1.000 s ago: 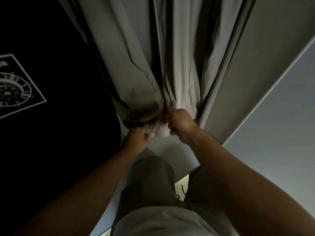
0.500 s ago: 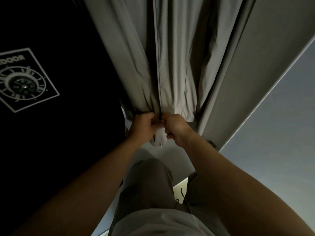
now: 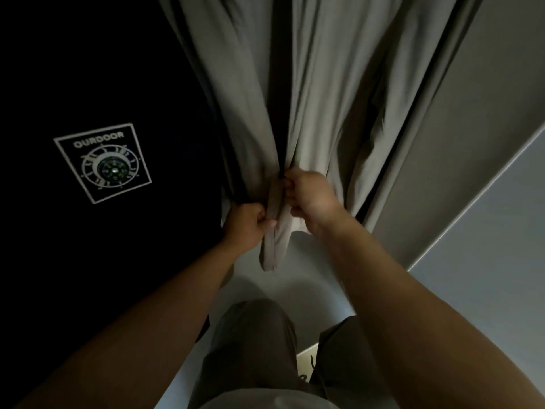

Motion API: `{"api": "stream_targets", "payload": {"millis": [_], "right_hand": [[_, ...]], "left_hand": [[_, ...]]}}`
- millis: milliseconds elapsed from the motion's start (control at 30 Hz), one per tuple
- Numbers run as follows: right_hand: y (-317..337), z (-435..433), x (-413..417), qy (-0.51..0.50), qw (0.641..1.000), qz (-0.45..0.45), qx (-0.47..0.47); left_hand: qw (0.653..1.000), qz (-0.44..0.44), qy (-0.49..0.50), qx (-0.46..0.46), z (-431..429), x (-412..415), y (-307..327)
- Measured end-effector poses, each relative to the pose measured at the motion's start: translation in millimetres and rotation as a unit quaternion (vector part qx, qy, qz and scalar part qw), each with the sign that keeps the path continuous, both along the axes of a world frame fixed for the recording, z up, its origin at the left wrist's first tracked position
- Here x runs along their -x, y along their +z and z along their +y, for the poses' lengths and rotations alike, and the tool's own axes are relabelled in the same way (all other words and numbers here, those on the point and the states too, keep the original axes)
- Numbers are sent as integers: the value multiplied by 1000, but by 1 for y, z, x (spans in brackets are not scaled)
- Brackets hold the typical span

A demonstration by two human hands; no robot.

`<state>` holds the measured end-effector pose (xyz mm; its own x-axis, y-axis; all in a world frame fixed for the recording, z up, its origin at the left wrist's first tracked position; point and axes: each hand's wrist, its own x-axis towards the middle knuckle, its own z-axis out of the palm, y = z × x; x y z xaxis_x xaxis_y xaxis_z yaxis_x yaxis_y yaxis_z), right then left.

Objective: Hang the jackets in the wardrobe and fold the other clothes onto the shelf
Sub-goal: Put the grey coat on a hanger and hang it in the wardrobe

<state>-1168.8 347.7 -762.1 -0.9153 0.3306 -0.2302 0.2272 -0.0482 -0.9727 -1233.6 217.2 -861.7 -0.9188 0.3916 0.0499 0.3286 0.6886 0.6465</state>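
Fingers (image 3: pixel 265 221) of left hand (image 3: pixel 244 227) and right hand (image 3: pixel 311 196) tight on grey jacket (image 3: pixel 339 98) hem, its top cut off

the grey jacket (image 3: pixel 339 93) is thin, smooth matt cloth in soft folds; the black garment (image 3: pixel 88 69) is matt cloth with a printed badge (image 3: pixel 102 163).

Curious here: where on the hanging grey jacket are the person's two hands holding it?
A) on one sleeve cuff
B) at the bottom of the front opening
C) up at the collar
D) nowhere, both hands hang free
B: the left hand and the right hand each pinch one front edge of the grey jacket near its lower hem, with a short end of fabric dangling below them.
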Motion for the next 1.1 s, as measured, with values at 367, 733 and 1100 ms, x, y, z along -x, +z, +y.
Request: {"api": "stream_targets", "payload": {"millis": [367,733,1100], "right_hand": [[31,-2,6,17,997,24,-65],[73,-8,12,41,986,119,-113],[120,-6,28,0,983,141,-121]], "left_hand": [[976,89,34,-194,13,6,59],[955,177,28,-235,13,12,125],[958,156,20,-241,13,11,161]]}}
